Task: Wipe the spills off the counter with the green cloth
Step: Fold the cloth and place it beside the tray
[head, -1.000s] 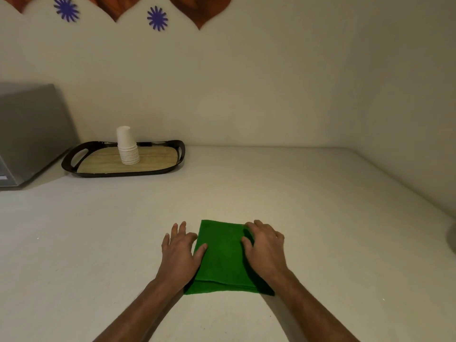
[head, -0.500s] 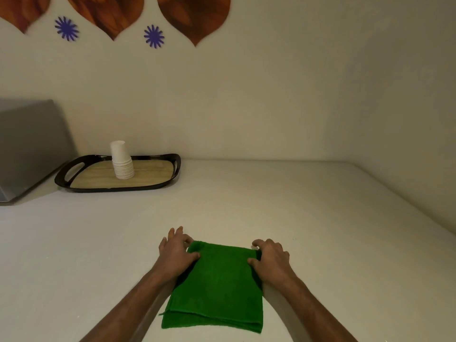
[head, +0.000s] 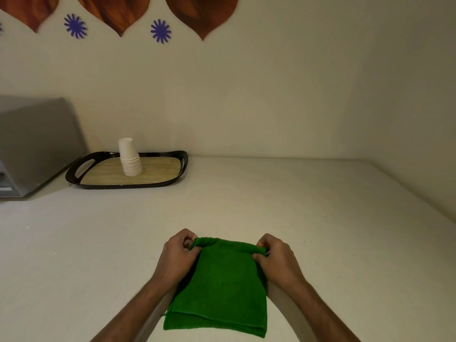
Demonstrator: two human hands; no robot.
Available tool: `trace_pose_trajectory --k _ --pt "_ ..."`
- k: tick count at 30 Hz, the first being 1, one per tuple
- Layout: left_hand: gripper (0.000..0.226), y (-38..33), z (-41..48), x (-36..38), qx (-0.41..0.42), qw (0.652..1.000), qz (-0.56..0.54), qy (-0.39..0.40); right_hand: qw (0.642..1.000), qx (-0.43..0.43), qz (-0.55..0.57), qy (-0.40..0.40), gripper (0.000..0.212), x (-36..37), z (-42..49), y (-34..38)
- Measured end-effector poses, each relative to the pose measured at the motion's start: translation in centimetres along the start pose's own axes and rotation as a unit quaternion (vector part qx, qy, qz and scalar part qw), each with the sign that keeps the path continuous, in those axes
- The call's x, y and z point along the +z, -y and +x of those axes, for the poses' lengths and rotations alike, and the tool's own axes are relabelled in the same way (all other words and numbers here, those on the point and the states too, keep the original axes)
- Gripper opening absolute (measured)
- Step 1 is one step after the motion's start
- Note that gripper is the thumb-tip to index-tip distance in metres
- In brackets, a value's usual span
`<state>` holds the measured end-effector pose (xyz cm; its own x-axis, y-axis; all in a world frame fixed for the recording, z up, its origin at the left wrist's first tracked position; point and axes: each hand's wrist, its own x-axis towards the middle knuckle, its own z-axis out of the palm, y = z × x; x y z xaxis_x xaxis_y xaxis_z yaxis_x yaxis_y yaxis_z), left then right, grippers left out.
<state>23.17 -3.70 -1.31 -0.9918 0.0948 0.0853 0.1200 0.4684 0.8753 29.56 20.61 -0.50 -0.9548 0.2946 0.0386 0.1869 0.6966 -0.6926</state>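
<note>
Green cloth (head: pixel 222 287): folded terry piece, lying flat on the near middle of the counter (head: pixel 308 206), its layered edges showing along the near end and its far edge bunching slightly upward.

Left hand (head: pixel 177 257): closing on the cloth's far left corner, fingers curling over the fabric and thumb pressing it from the near side; forearm running down toward the lower edge of the view.

Right hand (head: pixel 277 259): gripping the far right corner in the same way, knuckles facing up, thumb tip resting on the green surface. Both hands are sitting at opposite ends of the far edge, with the cloth stretching between them.

Counter: pale, matte, running back to a plain wall and meeting a second wall at right. Whether any spill is lying on it cannot be told at this distance.

Tray (head: pixel 81 180): black rim with cut-out handles and a wood-look base, sitting well apart from the cloth at the back left, close to the wall.

Paper cups (head: pixel 129 157): white, nesting upside down in one stack, standing on the tray.

Grey appliance (head: pixel 32 144): boxy, occupying the far left, just beside the tray.

Wall decorations (head: pixel 202 13): brown leaf-shaped panels hanging along the top, with purple flower shapes (head: pixel 161 30) showing between them.
</note>
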Motion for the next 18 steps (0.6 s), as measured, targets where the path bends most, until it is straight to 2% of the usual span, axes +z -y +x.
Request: trace_pose_trajectory --k 7,15,18 --pt "0.008 -0.7 0.8 -1.4 -0.016 0.994 -0.110 0.000 0.995 -0.024 0.091 -0.038 0.017 -1.2 0.7 1.3" --pt "0.008 -3.4 4.1 -3.4 0.008 0.988 -0.144 -0.048 0.975 -0.058 0.196 -0.085 0.022 -3.3 4.2 5.0" --pt "0.009 -4.9 6.5 -4.2 0.003 0.978 -0.202 -0.052 0.963 -0.065 0.237 -0.107 0.026 -3.8 6.8 6.4"
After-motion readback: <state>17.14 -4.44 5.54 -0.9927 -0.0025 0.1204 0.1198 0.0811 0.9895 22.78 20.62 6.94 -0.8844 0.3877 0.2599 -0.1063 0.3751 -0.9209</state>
